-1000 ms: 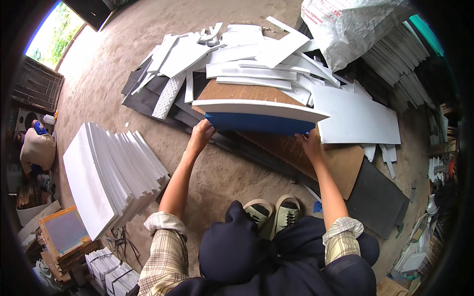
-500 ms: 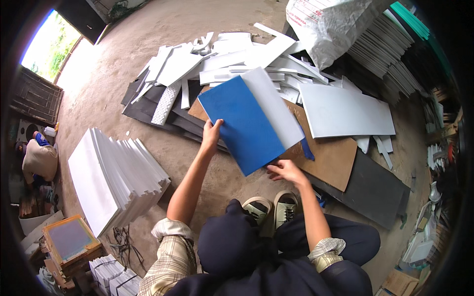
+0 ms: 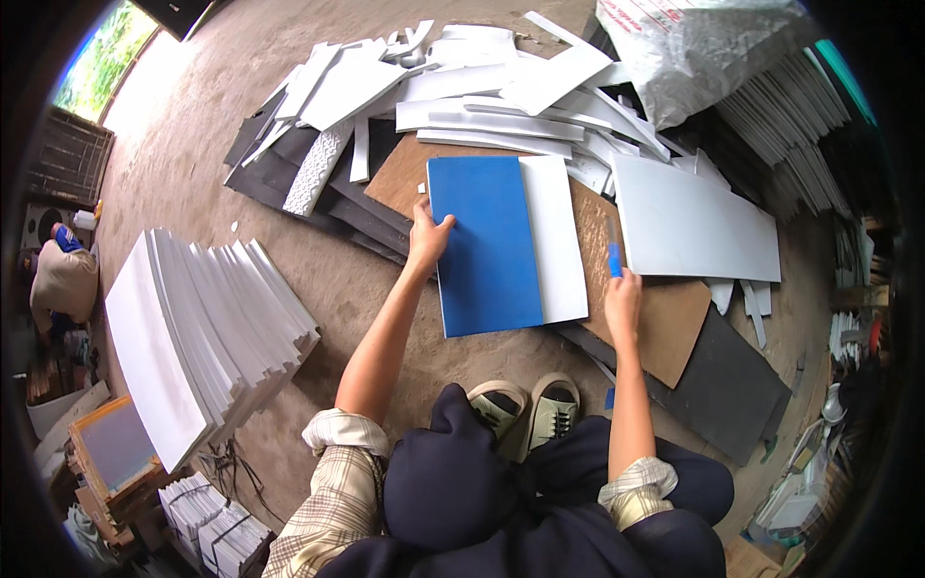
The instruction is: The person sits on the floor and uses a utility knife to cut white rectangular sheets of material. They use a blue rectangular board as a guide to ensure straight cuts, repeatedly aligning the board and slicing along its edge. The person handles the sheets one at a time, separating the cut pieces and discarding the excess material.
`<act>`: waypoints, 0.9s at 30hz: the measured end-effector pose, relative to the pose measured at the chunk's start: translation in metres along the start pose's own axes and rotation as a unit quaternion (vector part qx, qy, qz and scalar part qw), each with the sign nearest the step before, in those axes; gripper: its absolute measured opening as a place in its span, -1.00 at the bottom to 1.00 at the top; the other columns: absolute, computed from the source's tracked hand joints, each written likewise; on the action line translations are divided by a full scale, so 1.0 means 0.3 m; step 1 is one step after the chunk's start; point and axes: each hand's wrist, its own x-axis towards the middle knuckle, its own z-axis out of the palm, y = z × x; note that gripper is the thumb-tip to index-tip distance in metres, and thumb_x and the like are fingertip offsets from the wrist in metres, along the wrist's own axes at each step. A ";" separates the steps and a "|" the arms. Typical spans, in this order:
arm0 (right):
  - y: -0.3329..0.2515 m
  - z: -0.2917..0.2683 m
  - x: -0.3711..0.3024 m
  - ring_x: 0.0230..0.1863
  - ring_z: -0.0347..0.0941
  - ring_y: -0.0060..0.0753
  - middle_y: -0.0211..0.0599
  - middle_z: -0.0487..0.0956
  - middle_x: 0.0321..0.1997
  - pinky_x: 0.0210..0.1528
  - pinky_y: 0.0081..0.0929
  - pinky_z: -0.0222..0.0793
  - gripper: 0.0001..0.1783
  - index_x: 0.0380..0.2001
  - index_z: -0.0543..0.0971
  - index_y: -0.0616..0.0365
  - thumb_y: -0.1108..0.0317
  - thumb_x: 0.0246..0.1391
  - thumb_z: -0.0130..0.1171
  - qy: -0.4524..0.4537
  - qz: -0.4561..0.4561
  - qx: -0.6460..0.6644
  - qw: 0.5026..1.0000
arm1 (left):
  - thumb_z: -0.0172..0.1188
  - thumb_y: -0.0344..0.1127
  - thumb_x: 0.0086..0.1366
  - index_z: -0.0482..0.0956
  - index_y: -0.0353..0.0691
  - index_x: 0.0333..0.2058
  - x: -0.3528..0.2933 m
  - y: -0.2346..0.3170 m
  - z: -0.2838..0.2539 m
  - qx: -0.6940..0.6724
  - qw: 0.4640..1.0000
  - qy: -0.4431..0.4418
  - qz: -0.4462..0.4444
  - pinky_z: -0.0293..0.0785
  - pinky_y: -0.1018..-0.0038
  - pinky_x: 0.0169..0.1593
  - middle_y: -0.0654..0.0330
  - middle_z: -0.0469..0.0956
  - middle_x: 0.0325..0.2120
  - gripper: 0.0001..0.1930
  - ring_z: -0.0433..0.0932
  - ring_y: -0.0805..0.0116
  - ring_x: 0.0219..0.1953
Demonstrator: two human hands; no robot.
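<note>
A flat blue rectangular panel (image 3: 487, 246) lies over a white foam sheet (image 3: 561, 246), which shows along its right side. My left hand (image 3: 429, 236) grips the panel's left edge, thumb on top and fingers at the border. To the right of the sheets, my right hand (image 3: 624, 299) is closed round the blue handle of a knife (image 3: 615, 258), its thin blade pointing away from me. Beneath both sheets is a brown board (image 3: 665, 332) on the floor. How far the white sheet reaches under the blue panel is hidden.
White offcuts (image 3: 482, 87) are heaped beyond the board. A large white sheet (image 3: 694, 217) lies to the right, a dark sheet (image 3: 727, 385) nearer. At left stands a stack of white sheets (image 3: 183, 347); a plastic sack (image 3: 703, 58) is at far right.
The blue panel and white sheet have turned upright and now lie on the board. My right hand has left their near corner and taken hold of the knife at their right.
</note>
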 end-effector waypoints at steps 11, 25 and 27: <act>-0.279 -0.074 0.052 -0.84 0.10 -0.74 -0.57 0.22 -0.78 -0.82 -0.73 0.00 -0.46 -0.68 0.32 0.09 -0.18 0.03 -0.06 -0.234 0.297 0.525 0.762 | 0.07 -0.35 0.07 0.05 -0.13 0.18 -0.035 -0.002 0.066 0.156 0.982 0.101 0.031 0.07 0.12 0.03 -0.17 0.12 -0.11 -0.33 0.09 -0.04 -0.08; -0.289 0.030 0.061 -0.72 0.13 -0.74 -0.50 0.24 -0.66 -0.73 -0.74 0.04 -0.70 -0.50 0.34 0.23 0.22 0.18 -0.14 -0.247 0.204 0.550 0.772 | 0.03 -0.40 0.09 0.35 0.19 0.00 -0.102 0.032 0.053 0.276 0.941 0.092 0.172 -0.06 0.07 0.09 0.08 0.04 0.03 -0.54 -0.03 0.06 0.10; -0.278 0.042 0.061 -0.70 0.14 -0.71 -0.49 0.24 -0.65 -0.70 -0.72 0.09 -0.76 -0.41 0.34 0.25 0.29 0.19 -0.19 -0.268 0.200 0.548 0.767 | 0.10 -0.30 0.05 0.32 0.12 0.03 -0.111 0.041 0.051 0.317 0.922 0.077 0.209 -0.10 0.06 0.12 0.10 0.00 0.08 -0.51 -0.08 0.03 0.15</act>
